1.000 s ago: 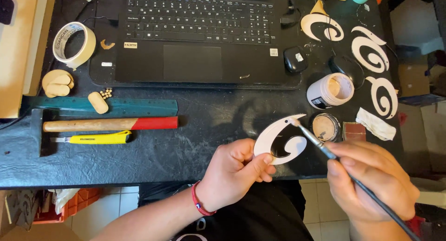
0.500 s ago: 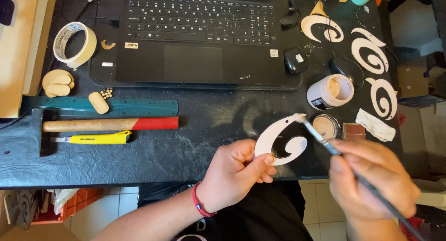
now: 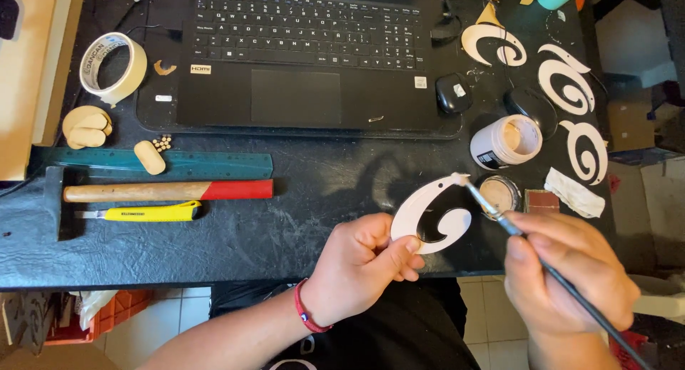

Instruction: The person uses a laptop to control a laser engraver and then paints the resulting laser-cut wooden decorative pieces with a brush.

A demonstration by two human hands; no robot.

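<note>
White spiral cutout [image 3: 428,216] pinched in left fingers [image 3: 399,252] — brush [image 3: 528,245] gripped right, paint jar [image 3: 505,142] beside.

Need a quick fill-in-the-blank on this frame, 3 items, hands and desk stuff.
1. The left hand holds a white hook-shaped cutout, and the right hand holds a thin ____ whose tip touches the cutout's pointed end.
2. The open paint jar stands to the ____ of the laptop.
3. The hammer lies between the teal ruler and the ____ utility knife.

Missing words: paintbrush; right; yellow
</note>
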